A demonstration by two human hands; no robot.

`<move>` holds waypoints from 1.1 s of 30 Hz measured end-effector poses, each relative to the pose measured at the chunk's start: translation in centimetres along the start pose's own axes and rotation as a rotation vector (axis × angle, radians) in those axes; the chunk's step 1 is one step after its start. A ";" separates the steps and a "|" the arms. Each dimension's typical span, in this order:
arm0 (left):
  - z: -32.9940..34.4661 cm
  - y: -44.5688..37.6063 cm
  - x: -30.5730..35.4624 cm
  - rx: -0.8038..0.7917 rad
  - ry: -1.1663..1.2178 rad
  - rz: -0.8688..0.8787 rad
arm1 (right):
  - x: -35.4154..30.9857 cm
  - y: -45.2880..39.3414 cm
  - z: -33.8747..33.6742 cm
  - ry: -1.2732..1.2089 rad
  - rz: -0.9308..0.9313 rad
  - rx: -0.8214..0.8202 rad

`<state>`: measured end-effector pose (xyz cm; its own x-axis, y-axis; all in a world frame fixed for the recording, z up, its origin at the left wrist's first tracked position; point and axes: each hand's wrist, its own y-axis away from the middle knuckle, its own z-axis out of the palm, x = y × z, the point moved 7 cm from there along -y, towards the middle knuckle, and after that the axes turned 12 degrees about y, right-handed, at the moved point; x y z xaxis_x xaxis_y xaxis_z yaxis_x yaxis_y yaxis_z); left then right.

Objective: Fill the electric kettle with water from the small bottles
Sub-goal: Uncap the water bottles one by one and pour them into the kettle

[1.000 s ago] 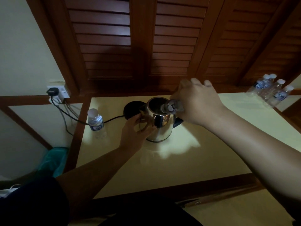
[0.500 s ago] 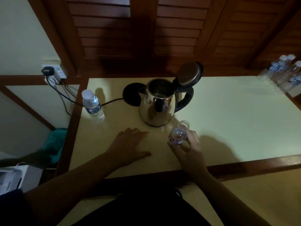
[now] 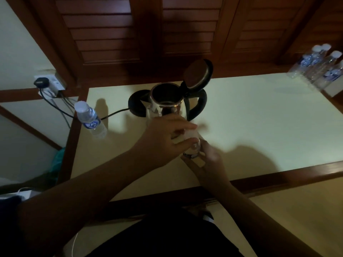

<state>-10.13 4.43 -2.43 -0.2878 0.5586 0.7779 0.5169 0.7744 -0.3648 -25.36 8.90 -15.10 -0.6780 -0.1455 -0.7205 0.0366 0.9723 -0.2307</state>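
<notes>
Bottle point(image 3: 192, 145), small and clear, is held just in front of the kettle point(image 3: 165, 106) by both hands. Right hand point(image 3: 209, 160) grips its lower body from below, fingers wrapped round it. Left hand point(image 3: 163, 140) reaches across and closes over its top. Behind them the steel kettle stands on the table point(image 3: 259, 115), lid point(image 3: 196, 74) tipped up, mouth open. A capped bottle point(image 3: 90, 117) stands at the left edge; more bottles point(image 3: 319, 65) sit far right.

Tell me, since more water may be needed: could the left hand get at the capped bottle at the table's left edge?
Probably yes. The capped bottle stands alone with bare table around it, but the left hand is busy at the small bottle the right hand holds.
</notes>
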 end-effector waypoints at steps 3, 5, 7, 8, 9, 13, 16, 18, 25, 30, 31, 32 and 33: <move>2.1 -0.7 -0.2 -0.045 0.021 -0.047 | 0.7 -0.2 -1.5 0.072 -0.030 -0.003; 3.1 -1.4 0.2 -0.053 -0.002 -0.068 | 1.6 -0.3 -2.8 0.128 -0.018 -0.024; 4.1 -2.2 0.8 -0.044 -0.042 -0.104 | 2.3 -0.3 -4.5 0.176 -0.032 -0.024; 4.6 -2.7 1.1 -0.035 -0.049 -0.123 | 2.8 -0.4 -5.5 0.196 -0.046 -0.022; 5.2 -3.3 1.5 -0.036 -0.038 -0.136 | 3.3 -0.4 -6.7 0.211 -0.062 -0.022; 9.0 -7.3 3.8 -0.223 -0.015 -0.083 | 6.6 -1.0 -12.1 0.198 -0.137 -0.104; 12.5 -11.2 6.4 -0.368 0.048 -0.008 | 9.5 -1.5 -17.1 0.257 -0.188 -0.067; 15.0 -13.8 7.2 -0.345 0.127 -0.057 | 11.4 -1.9 -20.5 0.340 -0.190 0.014; 25.3 -21.2 7.0 -0.404 -0.374 -0.307 | 18.5 -3.8 -29.2 0.697 -0.168 0.152; 30.6 -25.1 7.9 -0.636 -0.334 -0.248 | 23.2 -5.9 -33.9 0.496 -0.141 -0.078; 31.3 -25.8 8.2 -0.670 -0.333 -0.194 | 24.3 -6.3 -34.7 0.400 -0.128 -0.148; 32.0 -26.4 8.6 -0.699 -0.340 -0.128 | 25.4 -6.7 -35.3 0.313 -0.120 -0.212; 32.7 -27.0 9.2 -0.714 -0.363 -0.026 | 26.3 -7.1 -35.8 0.231 -0.115 -0.274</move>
<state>-53.08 -1.67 -2.12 -0.4873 0.7001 0.5219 0.8625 0.4794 0.1622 -69.75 4.74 -9.01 -0.8152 -0.2417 -0.5263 -0.2260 0.9695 -0.0952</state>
